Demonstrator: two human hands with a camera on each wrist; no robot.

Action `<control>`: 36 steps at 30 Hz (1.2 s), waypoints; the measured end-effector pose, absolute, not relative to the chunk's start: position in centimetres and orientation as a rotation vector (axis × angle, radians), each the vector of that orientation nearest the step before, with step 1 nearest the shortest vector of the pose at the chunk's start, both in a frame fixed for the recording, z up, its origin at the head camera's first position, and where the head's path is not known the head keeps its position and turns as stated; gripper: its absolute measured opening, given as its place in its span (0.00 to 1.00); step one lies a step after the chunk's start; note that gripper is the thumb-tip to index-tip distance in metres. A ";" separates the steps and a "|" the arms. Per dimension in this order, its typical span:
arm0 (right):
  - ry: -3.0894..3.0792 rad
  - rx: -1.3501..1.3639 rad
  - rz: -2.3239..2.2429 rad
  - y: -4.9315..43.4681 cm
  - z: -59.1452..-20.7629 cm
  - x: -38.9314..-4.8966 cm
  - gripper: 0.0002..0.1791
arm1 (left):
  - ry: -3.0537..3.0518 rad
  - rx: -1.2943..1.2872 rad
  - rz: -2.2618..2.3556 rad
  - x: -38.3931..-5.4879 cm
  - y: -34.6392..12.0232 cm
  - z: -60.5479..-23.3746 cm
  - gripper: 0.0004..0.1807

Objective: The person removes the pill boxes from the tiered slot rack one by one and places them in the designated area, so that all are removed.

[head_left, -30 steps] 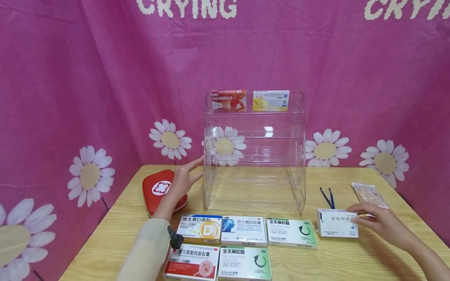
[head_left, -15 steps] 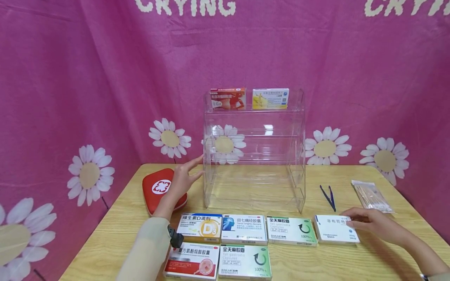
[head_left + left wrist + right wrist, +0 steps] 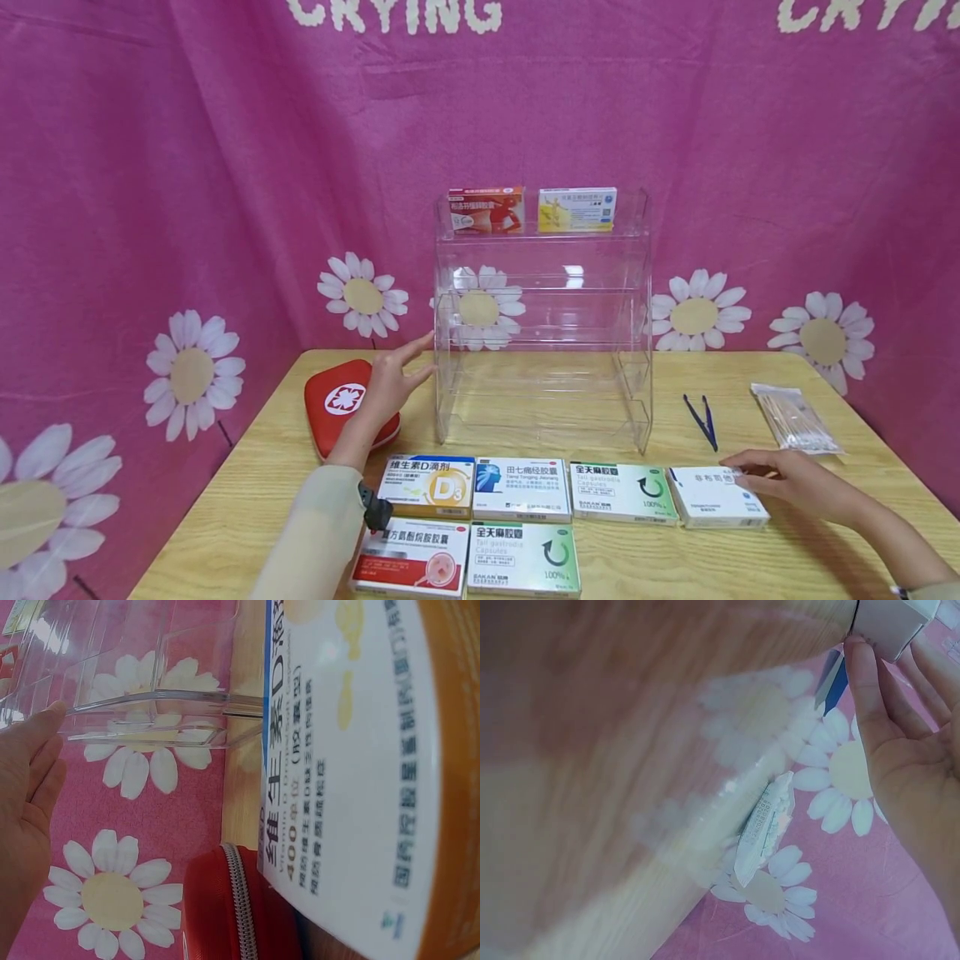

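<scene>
At the lower right of the frame, the right hand [image 3: 795,483] has fingers and thumb bent about the right end of a white box [image 3: 716,498], which lies just beside a green-and-white box [image 3: 624,493]; the right wrist view cuts the box off, so how firm that pinch is cannot be told. A leftward push could ride the white box up on its neighbour or shunt the row askew, and an uneven release could swing its corner round. Left of centre, the left hand [image 3: 393,375], fingers stretched out and gripping nothing, touches the side of a clear rack [image 3: 543,337]. Too hard a nudge there could slide the rack and unsettle the red box [image 3: 486,210] and yellow-and-white box [image 3: 577,210] on its top tier.
</scene>
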State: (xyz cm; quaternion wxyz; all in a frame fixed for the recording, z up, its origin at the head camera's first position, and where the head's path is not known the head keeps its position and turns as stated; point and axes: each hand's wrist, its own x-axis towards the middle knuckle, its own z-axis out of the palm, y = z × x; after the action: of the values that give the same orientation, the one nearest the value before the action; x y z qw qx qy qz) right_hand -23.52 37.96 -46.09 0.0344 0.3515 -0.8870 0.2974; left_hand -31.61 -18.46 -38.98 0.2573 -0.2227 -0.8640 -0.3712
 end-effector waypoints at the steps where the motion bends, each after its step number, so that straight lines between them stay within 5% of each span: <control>1: -2.743 1.068 0.915 38.0 -46.0 -23.5 0.11 | -2.341 -0.605 -1.009 -31.6 -18.5 -39.0 0.30; 18: -2.534 0.765 0.750 36.0 -43.8 -23.2 0.12 | -2.363 -0.581 -1.012 -31.6 -18.7 -39.0 0.31; 36: -2.078 0.649 0.661 27.7 -32.5 -32.1 0.21 | -2.379 -0.551 -1.047 -31.5 -18.6 -39.2 0.29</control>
State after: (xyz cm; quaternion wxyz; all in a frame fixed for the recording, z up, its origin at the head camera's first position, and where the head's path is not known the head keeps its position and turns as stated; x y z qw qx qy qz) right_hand -32.12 27.71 -32.46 0.4200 0.2590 -0.8289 0.2636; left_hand -31.47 -18.61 -39.25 0.2398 -0.2014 -0.8692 -0.3826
